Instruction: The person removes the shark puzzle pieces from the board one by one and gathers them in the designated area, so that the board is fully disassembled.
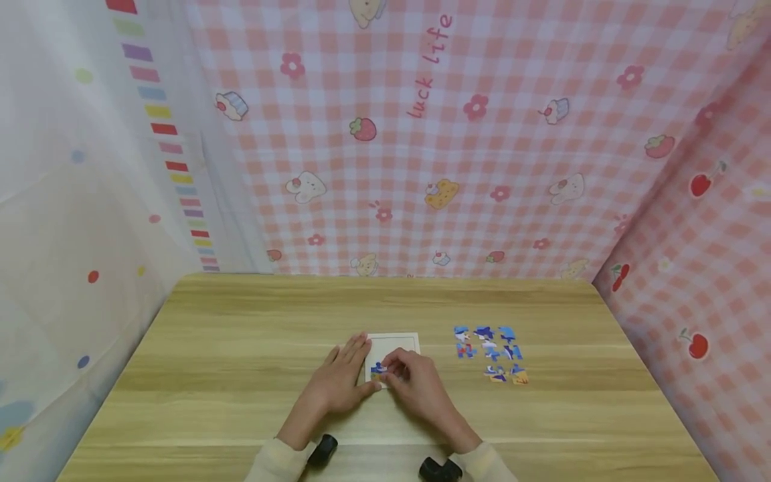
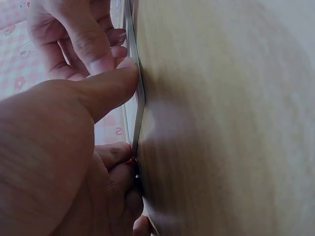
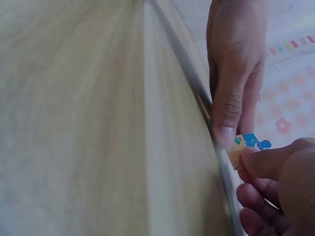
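Note:
A white puzzle tray (image 1: 394, 336) with a raised border lies on the table. My left hand (image 1: 337, 381) rests along its left side, fingers spread, with the thumb at the near left corner. Over the tray's lower part, my right hand (image 1: 417, 383) pinches a jigsaw piece (image 3: 236, 152) between thumb and fingers. That piece is sandy yellow and blue with a knob, seen best in the right wrist view. Blue and yellow puzzle printing (image 1: 377, 369) shows in the tray's near left corner; my right fingers partly cover it, so I cannot tell how it sits.
Several loose jigsaw pieces (image 1: 490, 349) lie in rough rows to the right of the tray. The wooden table (image 1: 241, 348) ends at a pink checked cloth (image 1: 421, 167) behind, with more cloth at both sides. Black straps (image 1: 323, 450) sit at the wrists.

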The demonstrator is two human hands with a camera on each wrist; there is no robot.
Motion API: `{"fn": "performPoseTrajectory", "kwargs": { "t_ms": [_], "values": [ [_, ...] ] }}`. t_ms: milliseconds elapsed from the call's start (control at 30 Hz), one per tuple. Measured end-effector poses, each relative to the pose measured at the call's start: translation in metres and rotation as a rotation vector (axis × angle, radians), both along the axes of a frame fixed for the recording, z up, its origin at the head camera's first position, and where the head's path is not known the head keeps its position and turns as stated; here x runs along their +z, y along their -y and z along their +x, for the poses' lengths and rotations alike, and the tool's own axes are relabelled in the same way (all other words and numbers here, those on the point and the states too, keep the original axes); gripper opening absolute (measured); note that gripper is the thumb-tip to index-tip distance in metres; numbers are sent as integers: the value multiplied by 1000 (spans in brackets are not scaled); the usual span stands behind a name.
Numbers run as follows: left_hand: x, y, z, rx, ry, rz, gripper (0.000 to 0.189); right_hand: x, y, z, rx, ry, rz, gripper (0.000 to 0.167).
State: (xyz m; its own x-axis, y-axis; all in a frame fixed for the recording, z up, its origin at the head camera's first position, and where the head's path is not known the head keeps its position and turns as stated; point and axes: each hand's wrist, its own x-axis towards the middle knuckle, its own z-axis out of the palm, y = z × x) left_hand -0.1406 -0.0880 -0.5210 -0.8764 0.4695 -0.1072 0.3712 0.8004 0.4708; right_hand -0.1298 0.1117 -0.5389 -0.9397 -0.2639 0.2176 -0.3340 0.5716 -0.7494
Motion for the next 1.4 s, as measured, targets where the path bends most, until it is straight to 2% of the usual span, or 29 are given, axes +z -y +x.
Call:
{"fn": "performPoseTrajectory", "kwargs": {
  "t_ms": [200, 533, 767, 933, 1200, 1400],
  "values": [
    [1, 1, 1, 7, 12, 14, 82, 7, -9, 1, -16, 56, -31, 8],
    [-2, 0, 0, -2, 11, 22, 83, 20, -42, 4, -125, 127, -76, 11],
    [-7, 1, -3, -10, 13, 43, 84, 21, -70, 3, -183, 59, -42, 12],
    [-12, 3, -4, -2, 19, 48, 86, 19, -92, 1, -228, 52, 14, 10],
    [-1, 2, -1, 2, 38, 32, 83, 14, -125, 2, -253, 55, 55, 8],
    [-1, 1, -1, 3, 39, 32, 82, 11, -141, 4, -276, 74, 89, 7]
  ]
}}
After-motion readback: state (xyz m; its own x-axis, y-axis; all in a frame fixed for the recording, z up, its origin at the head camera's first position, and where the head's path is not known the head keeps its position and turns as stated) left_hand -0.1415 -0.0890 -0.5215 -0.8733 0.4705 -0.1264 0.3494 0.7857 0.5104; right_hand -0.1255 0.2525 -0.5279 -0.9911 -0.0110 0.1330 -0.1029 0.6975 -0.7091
